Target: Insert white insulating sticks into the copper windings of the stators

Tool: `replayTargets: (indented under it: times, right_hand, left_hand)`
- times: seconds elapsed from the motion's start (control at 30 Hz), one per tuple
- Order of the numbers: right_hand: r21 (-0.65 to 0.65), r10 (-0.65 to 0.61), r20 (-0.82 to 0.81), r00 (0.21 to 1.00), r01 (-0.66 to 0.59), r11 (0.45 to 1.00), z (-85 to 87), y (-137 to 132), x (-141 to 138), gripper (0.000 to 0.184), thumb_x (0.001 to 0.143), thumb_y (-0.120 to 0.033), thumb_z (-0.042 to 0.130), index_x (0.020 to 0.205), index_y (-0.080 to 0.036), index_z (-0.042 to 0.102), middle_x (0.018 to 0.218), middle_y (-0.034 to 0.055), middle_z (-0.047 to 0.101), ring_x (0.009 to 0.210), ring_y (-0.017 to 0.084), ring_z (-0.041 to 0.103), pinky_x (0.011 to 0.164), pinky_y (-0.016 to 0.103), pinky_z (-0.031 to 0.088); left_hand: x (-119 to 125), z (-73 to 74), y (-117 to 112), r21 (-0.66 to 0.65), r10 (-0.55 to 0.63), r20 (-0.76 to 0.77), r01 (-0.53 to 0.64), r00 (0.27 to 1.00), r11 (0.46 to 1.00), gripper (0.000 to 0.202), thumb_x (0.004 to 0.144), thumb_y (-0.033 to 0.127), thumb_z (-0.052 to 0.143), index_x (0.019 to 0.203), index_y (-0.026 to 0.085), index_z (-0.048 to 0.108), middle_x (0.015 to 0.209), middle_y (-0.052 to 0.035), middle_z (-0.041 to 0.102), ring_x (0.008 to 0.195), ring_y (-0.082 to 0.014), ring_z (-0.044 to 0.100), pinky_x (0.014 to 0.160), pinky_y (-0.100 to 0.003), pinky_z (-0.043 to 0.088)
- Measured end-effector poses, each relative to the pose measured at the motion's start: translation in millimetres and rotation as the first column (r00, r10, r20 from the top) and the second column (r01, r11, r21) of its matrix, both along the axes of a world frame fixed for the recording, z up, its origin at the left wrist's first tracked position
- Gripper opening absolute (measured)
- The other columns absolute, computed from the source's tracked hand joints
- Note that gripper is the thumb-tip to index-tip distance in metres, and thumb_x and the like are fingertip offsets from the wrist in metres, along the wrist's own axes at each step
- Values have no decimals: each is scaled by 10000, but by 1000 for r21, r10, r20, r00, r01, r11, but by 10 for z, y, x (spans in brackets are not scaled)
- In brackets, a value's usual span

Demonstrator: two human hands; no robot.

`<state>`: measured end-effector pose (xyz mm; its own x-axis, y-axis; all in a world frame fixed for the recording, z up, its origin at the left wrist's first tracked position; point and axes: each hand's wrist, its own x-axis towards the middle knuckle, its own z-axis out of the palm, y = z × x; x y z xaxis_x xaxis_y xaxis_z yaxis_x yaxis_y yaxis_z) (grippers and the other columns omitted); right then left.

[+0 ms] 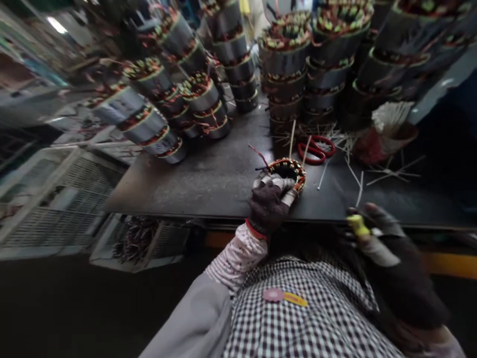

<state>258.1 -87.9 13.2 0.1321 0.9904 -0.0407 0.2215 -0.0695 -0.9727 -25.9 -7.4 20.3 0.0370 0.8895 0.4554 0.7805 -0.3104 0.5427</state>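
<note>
A motor stator (301, 183) with copper windings stands near the table's front edge, with two pale strips rising behind its rim and a reddish lead at its left. My left hand (268, 204), in a dark glove with pale-wrapped fingers, grips it at the near left, fingers over the rim into the bore. At the front edge on the right, my right hand (383, 241), also gloved and wrapped, is closed around a small yellow tool (358, 225); its working end is blurred. A thin white strip (360, 188) shows just above this tool.
Stacked stators (285, 59) line the back, with more stacks (137, 122) at left. Red-handled scissors (316, 150) lie behind the held stator among loose white strips. A cup (404, 136) of white strips stands at right. Crates (70, 199) sit lower left, beyond the table edge.
</note>
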Motion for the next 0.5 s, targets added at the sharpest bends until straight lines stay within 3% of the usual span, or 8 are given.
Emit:
replayTargets:
  times: [0.07, 0.2, 0.37, 0.5]
  right_hand:
    - [-5, 52, -34, 998, -52, 999, -51, -129, -202, 593, 972, -570, 876, 1497, -316, 769, 1361, 127, 879, 1074, 304, 899, 913, 433, 776]
    - [273, 31, 265, 964, -105, 956, -140, -162, -380, 389, 1090, -385, 714, 1455, -278, 795, 1352, 112, 872, 1188, 292, 872, 1062, 482, 745]
    - [486, -48, 491, 870, -228, 844, -174, -118, -443, 395, 1124, -270, 634, 1503, -265, 747, 1275, 130, 864, 1133, 307, 866, 1027, 527, 755]
    - [532, -67, 580, 812, -315, 786, -89, -113, -511, 466, 1128, -250, 618, 1589, -271, 680, 1270, 135, 854, 1159, 305, 852, 994, 481, 766]
  left_hand:
    - [-13, -30, 21, 11, -8, -24, 9, 1000, 1000, 121, 1078, 312, 812, 1151, 250, 885, 1150, -74, 916, 1249, -301, 826, 1294, -559, 558]
    - [-27, -81, 5, 53, -12, -20, 13, 1000, 999, 161, 1113, 297, 736, 1161, 234, 876, 1165, -87, 913, 1224, -298, 834, 1279, -541, 580]
    - [-12, -171, 1, 114, 88, -29, -84, 996, 990, 345, 1142, 272, 625, 1417, 169, 806, 1343, -169, 884, 1342, -336, 822, 1257, -552, 621]
    - [-10, -210, 15, 111, 95, -40, -90, 995, 990, 395, 1114, 256, 637, 1481, 235, 783, 1415, -133, 873, 1359, -359, 818, 1299, -599, 613]
